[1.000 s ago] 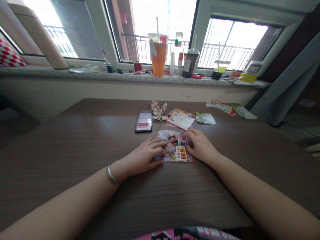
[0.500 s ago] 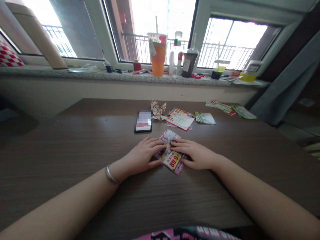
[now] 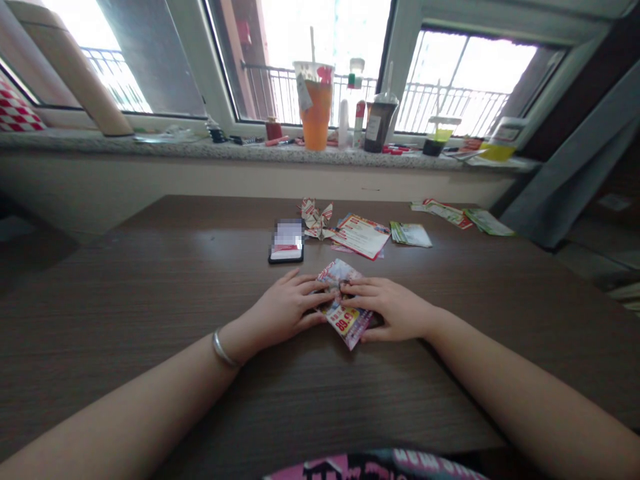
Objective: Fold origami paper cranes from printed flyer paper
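A folded printed flyer point(image 3: 340, 270) with a yellow price patch reading 89.9 lies on the table before me, turned cornerwise. My left hand point(image 3: 295, 303) grips its left side, fingers reaching over the top and thumb along the lower left edge. From the other side my right hand point(image 3: 387, 308) has hold of the flyer, fingertips near its middle and thumb at the lower right edge. The fingertips of both hands nearly meet. The lower part of the paper tilts up a little. Part of the flyer is hidden beneath my fingers.
Beyond the flyer are a phone point(image 3: 287, 241), a folded-paper figure point(image 3: 316, 219), a stack of printed sheets point(image 3: 363, 235) and a small paper bundle point(image 3: 411, 234). Green-and-white papers point(image 3: 489, 222) lie at the back right. An orange drink point(image 3: 317, 113) and other cups line the windowsill.
The lower part of the flyer has tilted up, and its price patch looks narrower. My left fingers have shifted slightly toward the middle; my right hand is nearly where it was.
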Available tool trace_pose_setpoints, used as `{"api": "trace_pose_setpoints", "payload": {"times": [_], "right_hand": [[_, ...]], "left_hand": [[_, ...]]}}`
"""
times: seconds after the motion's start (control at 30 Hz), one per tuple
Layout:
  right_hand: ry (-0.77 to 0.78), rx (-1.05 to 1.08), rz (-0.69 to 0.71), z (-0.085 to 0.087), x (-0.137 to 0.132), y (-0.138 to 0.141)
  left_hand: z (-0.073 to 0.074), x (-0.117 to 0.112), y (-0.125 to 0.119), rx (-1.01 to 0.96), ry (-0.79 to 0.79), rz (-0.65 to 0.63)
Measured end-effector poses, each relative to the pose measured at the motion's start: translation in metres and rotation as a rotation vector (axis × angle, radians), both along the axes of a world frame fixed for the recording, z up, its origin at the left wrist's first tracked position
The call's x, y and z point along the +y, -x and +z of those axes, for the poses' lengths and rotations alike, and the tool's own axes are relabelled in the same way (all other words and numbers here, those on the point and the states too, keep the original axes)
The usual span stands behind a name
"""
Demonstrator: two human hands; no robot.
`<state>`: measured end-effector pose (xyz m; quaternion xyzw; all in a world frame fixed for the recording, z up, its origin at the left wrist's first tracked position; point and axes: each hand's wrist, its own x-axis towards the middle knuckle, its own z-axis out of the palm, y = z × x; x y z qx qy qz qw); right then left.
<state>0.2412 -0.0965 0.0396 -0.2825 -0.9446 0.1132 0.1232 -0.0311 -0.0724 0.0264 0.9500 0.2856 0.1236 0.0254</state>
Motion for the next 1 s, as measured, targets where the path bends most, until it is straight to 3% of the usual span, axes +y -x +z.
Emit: {"api": "trace_pose_setpoints", "payload": {"times": [0.33, 0.77, 1.0], "right_hand": [[0.019, 0.085, 0.007, -0.001, 0.004, -0.002], [0.266, 0.228, -0.070, -0.003, 0.011, -0.009], [0.335, 0.243, 0.023, -0.002, 0.014, -0.015]], "left_hand": [[0.003, 0.002, -0.001, -0.013, 0.043, -0.012], [0.010, -0.009, -0.004, 0.013, -0.005, -0.055], [0.006, -0.012, -0.004, 0.020, 0.027, -0.023]]}}
